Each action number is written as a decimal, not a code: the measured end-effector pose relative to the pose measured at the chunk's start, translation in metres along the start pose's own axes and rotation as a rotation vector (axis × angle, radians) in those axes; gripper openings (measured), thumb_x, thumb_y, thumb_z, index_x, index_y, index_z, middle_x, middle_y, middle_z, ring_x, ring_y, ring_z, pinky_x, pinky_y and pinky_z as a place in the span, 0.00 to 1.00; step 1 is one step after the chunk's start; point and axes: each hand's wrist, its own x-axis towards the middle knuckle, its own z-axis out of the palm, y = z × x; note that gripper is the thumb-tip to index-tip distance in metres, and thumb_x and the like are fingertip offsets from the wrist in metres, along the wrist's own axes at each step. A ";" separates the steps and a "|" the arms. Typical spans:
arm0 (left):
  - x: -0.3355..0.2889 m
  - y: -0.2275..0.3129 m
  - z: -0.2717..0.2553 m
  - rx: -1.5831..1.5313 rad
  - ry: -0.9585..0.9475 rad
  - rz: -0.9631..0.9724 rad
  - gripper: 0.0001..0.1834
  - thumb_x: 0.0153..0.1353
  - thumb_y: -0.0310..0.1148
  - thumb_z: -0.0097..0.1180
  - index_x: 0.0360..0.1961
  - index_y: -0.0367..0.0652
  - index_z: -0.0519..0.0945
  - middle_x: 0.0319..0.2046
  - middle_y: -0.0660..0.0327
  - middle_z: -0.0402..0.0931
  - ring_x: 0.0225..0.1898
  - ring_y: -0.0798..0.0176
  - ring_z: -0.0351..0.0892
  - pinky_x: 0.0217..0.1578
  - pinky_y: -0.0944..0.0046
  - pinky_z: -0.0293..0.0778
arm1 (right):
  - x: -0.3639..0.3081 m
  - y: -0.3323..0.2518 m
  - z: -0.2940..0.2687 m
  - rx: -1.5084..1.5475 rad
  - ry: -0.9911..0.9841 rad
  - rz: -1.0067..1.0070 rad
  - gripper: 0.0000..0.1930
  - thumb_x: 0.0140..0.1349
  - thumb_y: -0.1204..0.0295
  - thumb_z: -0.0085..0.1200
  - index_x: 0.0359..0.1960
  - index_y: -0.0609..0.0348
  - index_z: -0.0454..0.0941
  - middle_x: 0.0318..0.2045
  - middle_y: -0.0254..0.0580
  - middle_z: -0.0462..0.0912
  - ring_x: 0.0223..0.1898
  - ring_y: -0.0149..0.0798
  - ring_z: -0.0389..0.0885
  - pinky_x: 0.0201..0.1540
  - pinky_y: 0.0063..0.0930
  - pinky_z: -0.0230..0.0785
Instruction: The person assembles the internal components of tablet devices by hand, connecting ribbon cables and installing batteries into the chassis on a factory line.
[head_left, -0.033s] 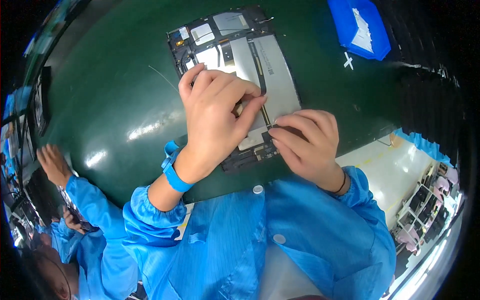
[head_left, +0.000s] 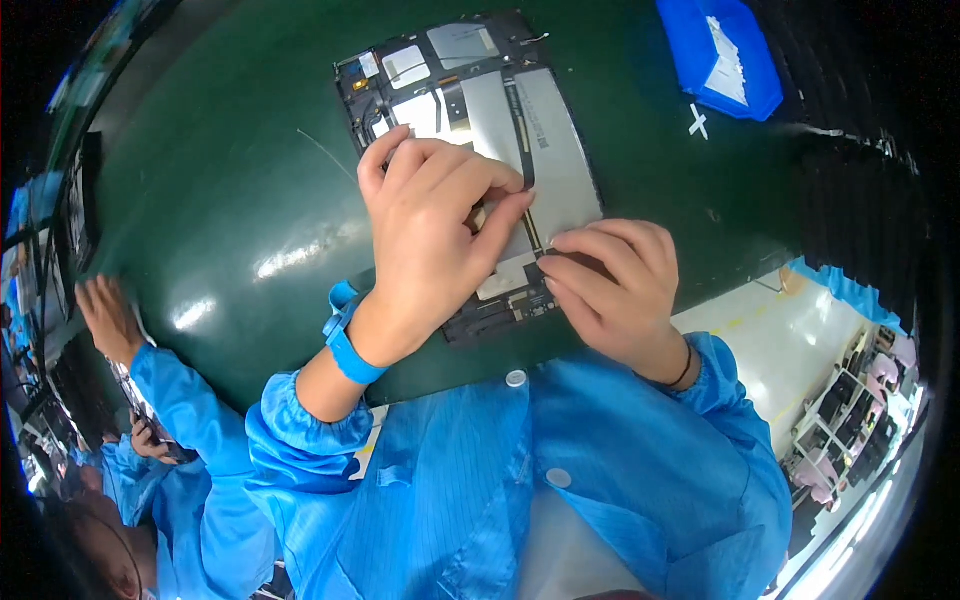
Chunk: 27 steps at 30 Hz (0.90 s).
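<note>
An opened tablet (head_left: 562, 150) lies on the green table, its silver battery panels and dark circuit parts showing. A dark, narrow flat cable (head_left: 521, 125) runs lengthwise over the silver panel. My left hand (head_left: 430, 215) reaches across the tablet, thumb and forefinger pinched on the middle of this cable, the other fingers curled. My right hand (head_left: 625, 285) is at the tablet's near right edge. Its bent fingertips press together at the cable's lower end, beside the small boards; the exact grip there is partly hidden.
On the green table (head_left: 240, 180), a blue bin (head_left: 690, 60) of white pieces stands at the far right. A white cross-shaped piece (head_left: 698, 121) lies beside it. A thin strand (head_left: 322, 150) lies left of the tablet. At the left edge, a co-worker's hand (head_left: 108, 320) rests on the table.
The upper part of the flat cable has shifted slightly to the right. The co-worker's hand has moved a little away from the near side. My hands have hardly moved.
</note>
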 end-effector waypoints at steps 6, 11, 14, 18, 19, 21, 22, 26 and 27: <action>-0.002 0.000 0.000 0.006 -0.004 -0.001 0.05 0.46 0.30 0.69 0.24 0.49 0.82 0.22 0.69 0.75 0.35 0.62 0.73 0.58 0.54 0.57 | 0.002 -0.002 0.002 0.026 0.004 0.041 0.10 0.47 0.69 0.64 0.33 0.47 0.83 0.38 0.26 0.80 0.42 0.37 0.76 0.45 0.36 0.64; -0.001 0.000 0.001 0.018 0.003 0.004 0.05 0.46 0.31 0.69 0.23 0.49 0.82 0.22 0.69 0.75 0.36 0.62 0.73 0.58 0.54 0.58 | 0.003 -0.004 0.003 0.049 0.016 0.078 0.09 0.47 0.70 0.64 0.32 0.48 0.82 0.37 0.27 0.80 0.41 0.38 0.76 0.46 0.36 0.63; 0.000 -0.001 0.001 0.010 0.007 0.003 0.05 0.46 0.31 0.69 0.23 0.49 0.82 0.22 0.69 0.75 0.36 0.61 0.73 0.57 0.53 0.59 | 0.006 -0.004 0.003 0.072 0.016 0.099 0.09 0.46 0.72 0.64 0.32 0.48 0.82 0.36 0.28 0.80 0.41 0.39 0.77 0.46 0.36 0.63; 0.000 -0.004 0.001 0.032 -0.005 0.010 0.06 0.46 0.32 0.69 0.24 0.49 0.82 0.22 0.68 0.75 0.37 0.60 0.73 0.57 0.53 0.59 | 0.006 -0.004 0.005 0.076 0.027 0.099 0.10 0.46 0.73 0.64 0.32 0.49 0.82 0.36 0.28 0.80 0.41 0.39 0.77 0.45 0.36 0.63; 0.000 -0.004 0.001 0.040 -0.012 0.011 0.06 0.46 0.32 0.69 0.24 0.49 0.83 0.23 0.67 0.75 0.37 0.59 0.73 0.57 0.52 0.59 | 0.006 -0.005 0.005 0.078 0.032 0.098 0.10 0.46 0.73 0.64 0.32 0.49 0.82 0.36 0.29 0.80 0.41 0.39 0.77 0.45 0.36 0.63; -0.001 -0.005 0.002 0.039 -0.010 0.012 0.06 0.46 0.32 0.69 0.24 0.49 0.83 0.24 0.67 0.75 0.37 0.59 0.73 0.57 0.52 0.59 | 0.006 -0.005 0.005 0.077 0.034 0.101 0.10 0.46 0.73 0.64 0.32 0.49 0.81 0.36 0.29 0.80 0.41 0.39 0.77 0.44 0.36 0.63; -0.002 -0.005 0.002 0.039 -0.007 0.012 0.06 0.46 0.32 0.69 0.24 0.49 0.83 0.24 0.66 0.75 0.38 0.58 0.73 0.57 0.51 0.59 | 0.005 -0.005 0.005 0.078 0.035 0.102 0.10 0.45 0.73 0.64 0.32 0.49 0.81 0.36 0.29 0.80 0.41 0.39 0.77 0.44 0.36 0.63; -0.002 -0.005 0.002 0.041 -0.016 -0.001 0.06 0.45 0.32 0.70 0.25 0.48 0.83 0.25 0.65 0.75 0.38 0.57 0.72 0.57 0.51 0.60 | 0.007 -0.005 0.005 0.074 0.034 0.106 0.10 0.45 0.73 0.64 0.31 0.49 0.81 0.36 0.29 0.80 0.41 0.39 0.77 0.44 0.36 0.63; -0.002 -0.005 0.002 0.047 -0.012 0.002 0.06 0.46 0.32 0.70 0.25 0.48 0.83 0.25 0.65 0.75 0.38 0.57 0.72 0.57 0.51 0.60 | 0.006 -0.005 0.006 0.075 0.035 0.110 0.10 0.45 0.73 0.64 0.31 0.49 0.81 0.36 0.29 0.79 0.41 0.39 0.77 0.45 0.36 0.63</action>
